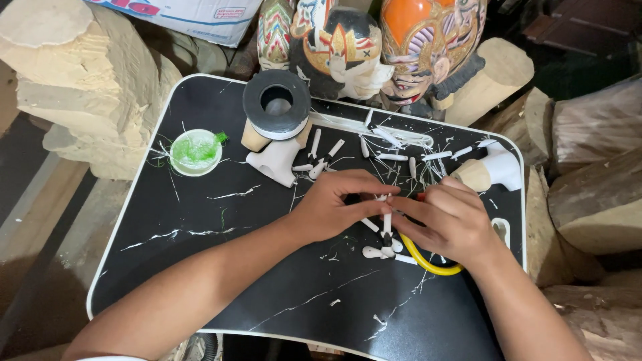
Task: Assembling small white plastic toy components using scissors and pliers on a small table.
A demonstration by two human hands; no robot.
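The left hand and right hand meet at mid-table, fingertips pinching a small white peg upright, steadying it from both sides. A yellow-handled tool lies under the right palm. More pegs are scattered on the black table, near a tape roll.

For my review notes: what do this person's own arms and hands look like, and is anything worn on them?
Both forearms are bare from the bottom edge of the picture up to the wrists. The left hand and the right hand are bare too: no gloves, and no rings, watch or bracelet show. A sliver of white cloth at the lower left edge, by the left arm, may be a sleeve or garment hem; too little shows to tell.
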